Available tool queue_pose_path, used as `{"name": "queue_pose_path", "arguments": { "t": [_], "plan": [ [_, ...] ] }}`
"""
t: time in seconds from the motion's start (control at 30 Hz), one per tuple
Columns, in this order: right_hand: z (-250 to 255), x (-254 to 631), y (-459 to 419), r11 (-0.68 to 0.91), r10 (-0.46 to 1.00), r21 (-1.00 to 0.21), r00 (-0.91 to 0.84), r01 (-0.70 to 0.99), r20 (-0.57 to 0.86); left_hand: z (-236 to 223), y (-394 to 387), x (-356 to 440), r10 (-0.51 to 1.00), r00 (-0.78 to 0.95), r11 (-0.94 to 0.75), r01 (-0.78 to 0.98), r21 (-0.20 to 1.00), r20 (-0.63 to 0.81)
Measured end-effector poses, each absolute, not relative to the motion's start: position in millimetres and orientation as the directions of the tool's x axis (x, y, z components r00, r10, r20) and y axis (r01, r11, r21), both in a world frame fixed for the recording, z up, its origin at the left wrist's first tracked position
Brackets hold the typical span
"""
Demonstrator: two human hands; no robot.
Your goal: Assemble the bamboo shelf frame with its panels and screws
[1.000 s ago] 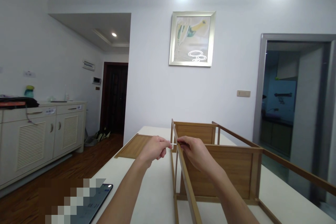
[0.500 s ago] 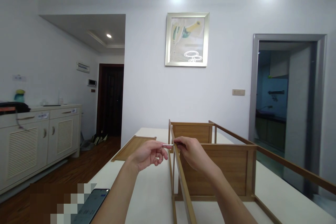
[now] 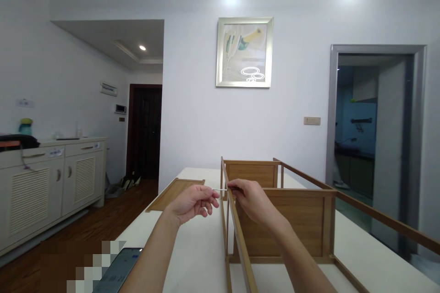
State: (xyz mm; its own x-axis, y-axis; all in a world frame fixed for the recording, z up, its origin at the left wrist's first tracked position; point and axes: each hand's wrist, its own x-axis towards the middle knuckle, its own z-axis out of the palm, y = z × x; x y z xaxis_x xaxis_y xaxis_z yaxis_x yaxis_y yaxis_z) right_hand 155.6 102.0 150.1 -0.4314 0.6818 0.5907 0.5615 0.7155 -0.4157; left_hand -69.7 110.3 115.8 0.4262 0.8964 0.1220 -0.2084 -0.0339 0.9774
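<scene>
A wooden rack frame (image 3: 245,256) with brown panels lies on the white table. My left hand (image 3: 192,202) is left of the frame's near rail, thumb and forefinger pinched on a thin silvery metal rod (image 3: 220,189). The rod points right and its far tip meets the rail; its exact kind is too small to make out. On the rail's other side, my right hand (image 3: 249,197) has its fingers closed against the wood at the same spot. Whatever may be between those fingertips is hidden.
A loose wooden panel (image 3: 172,192) lies on the white table (image 3: 195,252) behind my left hand. A phone (image 3: 118,270) rests at the table's left edge. The frame's wooden panel (image 3: 292,224) and long right rail (image 3: 385,217) stand to the right. A white cabinet (image 3: 51,187) is far left.
My left hand has shifted very slightly left and its fingers have turned a little around the rod. The right hand and the wooden frame look unmoved.
</scene>
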Motion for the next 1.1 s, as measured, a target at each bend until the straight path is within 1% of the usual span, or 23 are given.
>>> {"name": "queue_pose_path", "arguments": {
  "t": [0.23,0.43,0.7,0.8,1.1],
  "plan": [
    [152,155,101,0.714,0.684,-0.42,-0.434,0.56,0.586,121,103,-68,0.902,0.413,-0.084,-0.12,0.989,0.127],
    [149,156,103,0.726,0.668,-0.397,-0.441,0.561,0.599,123,104,-67,0.915,0.384,-0.12,-0.03,0.992,0.122],
    [151,156,101,0.721,0.677,-0.411,-0.441,0.559,0.589,122,106,-66,0.928,0.345,-0.174,0.066,0.983,0.141],
    [152,155,100,0.72,0.678,-0.41,-0.441,0.56,0.588,126,102,-64,0.93,0.344,-0.15,0.033,0.988,0.13],
    [151,155,101,0.717,0.682,-0.415,-0.439,0.56,0.586,128,100,-61,0.933,0.335,-0.08,-0.161,0.984,0.131]
  ]
}}
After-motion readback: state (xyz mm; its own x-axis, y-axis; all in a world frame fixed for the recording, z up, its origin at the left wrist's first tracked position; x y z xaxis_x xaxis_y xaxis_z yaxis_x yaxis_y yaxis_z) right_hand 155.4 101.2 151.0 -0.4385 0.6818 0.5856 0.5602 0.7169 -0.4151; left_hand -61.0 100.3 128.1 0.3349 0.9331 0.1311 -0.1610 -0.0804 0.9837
